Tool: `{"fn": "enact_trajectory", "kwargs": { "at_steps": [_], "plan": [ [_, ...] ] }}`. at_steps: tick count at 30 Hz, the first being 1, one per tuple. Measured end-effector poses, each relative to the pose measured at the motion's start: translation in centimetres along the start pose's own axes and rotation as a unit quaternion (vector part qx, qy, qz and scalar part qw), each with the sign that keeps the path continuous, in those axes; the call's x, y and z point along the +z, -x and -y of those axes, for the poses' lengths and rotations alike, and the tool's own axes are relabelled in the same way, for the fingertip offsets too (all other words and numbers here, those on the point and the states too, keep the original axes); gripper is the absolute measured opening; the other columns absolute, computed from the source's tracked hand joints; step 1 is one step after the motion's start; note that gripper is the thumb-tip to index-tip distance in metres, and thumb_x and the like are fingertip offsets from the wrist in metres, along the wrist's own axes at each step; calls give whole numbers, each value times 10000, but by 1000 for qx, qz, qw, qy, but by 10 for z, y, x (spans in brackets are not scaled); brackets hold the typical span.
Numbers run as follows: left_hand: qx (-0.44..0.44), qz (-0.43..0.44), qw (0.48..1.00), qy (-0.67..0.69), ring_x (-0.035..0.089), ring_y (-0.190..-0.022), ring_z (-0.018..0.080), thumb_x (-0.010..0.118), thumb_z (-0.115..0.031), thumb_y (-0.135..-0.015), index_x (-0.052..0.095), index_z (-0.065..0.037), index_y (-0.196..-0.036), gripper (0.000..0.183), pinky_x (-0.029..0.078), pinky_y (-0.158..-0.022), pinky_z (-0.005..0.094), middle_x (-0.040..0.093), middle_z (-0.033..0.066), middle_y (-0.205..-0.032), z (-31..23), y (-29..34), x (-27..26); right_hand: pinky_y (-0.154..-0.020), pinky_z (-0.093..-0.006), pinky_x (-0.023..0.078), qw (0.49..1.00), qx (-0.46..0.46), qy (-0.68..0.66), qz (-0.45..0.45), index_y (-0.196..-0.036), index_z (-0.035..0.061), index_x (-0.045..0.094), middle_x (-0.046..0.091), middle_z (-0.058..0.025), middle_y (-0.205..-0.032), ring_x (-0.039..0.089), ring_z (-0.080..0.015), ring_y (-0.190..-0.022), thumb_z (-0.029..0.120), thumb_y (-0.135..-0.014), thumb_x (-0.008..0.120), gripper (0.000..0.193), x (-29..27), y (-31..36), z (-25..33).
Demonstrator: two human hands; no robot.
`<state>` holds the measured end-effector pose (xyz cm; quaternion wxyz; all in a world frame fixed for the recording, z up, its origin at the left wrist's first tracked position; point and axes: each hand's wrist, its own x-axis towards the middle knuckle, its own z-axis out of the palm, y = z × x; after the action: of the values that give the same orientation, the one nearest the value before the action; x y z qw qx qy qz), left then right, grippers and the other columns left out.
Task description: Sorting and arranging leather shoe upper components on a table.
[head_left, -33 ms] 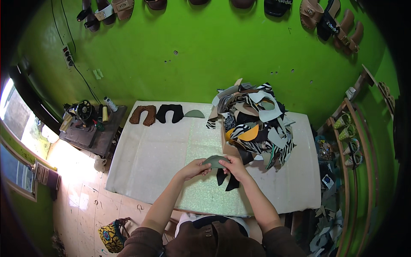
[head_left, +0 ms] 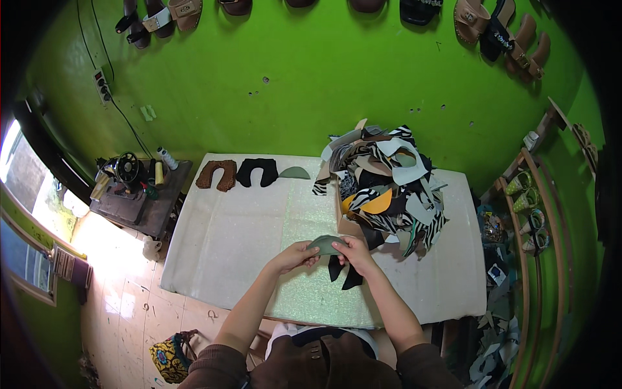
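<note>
Above the table's middle I hold a grey-green half-round piece of material point(head_left: 326, 245) by its two ends. My left hand point(head_left: 296, 255) pinches its left end, thumb on top. The right end is gripped between thumb and fingers of my right hand point(head_left: 354, 251). A black cut piece point(head_left: 352, 277) hangs or lies just under my right hand; part of it is hidden. Along the far left edge of the table lie a brown speckled U-shaped piece point(head_left: 216, 175), a black U-shaped piece point(head_left: 257, 172) and another green half-round piece point(head_left: 295, 172).
A box point(head_left: 348, 227) heaped with material scraps point(head_left: 389, 175) stands right of centre on the white-covered table point(head_left: 220, 246). To the left is a sewing machine point(head_left: 127, 170) on its own stand. Sandals stand on a wooden rack point(head_left: 526, 194) at right; more scraps point(head_left: 495, 343) lie below.
</note>
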<state>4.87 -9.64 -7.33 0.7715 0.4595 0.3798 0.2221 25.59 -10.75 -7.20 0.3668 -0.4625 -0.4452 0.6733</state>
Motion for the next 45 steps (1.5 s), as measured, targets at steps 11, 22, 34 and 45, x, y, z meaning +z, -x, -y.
{"fn": "enact_trajectory", "kwargs": {
  "at_steps": [11,22,34,45],
  "plan": [
    [-12,-85,981,176,475,-574,82,398,-340,-940,502,-73,-888,291,409,-533,203,519,6,-681,14,15,-20,-523,-183,376,990,104,-88,26,-899,51,546,480,26,-637,422,-38,-541,271,-897,519,221,29,-25,-14],
    [-31,-25,993,107,433,-537,57,487,-292,-910,527,-87,-871,212,366,-474,201,529,-22,-676,-16,18,-111,-652,-230,461,976,126,-163,76,-930,27,528,545,-3,-724,493,-63,-610,192,-882,542,172,43,-95,-13],
    [125,-190,889,-398,558,-668,219,513,-259,-862,585,-30,-772,256,422,-596,333,578,101,-700,-60,-84,-205,-693,-317,448,957,-44,190,-215,-958,29,590,614,-115,-822,576,-229,-746,149,-820,539,190,53,-223,-6],
    [136,-375,661,-636,381,-1096,262,612,-307,-765,646,-89,-810,225,236,-918,496,518,35,-1019,-66,-163,-239,-620,-429,445,811,-99,464,-343,-861,105,524,544,-134,-809,560,-332,-746,96,-804,506,61,59,-299,14]
  ]
}}
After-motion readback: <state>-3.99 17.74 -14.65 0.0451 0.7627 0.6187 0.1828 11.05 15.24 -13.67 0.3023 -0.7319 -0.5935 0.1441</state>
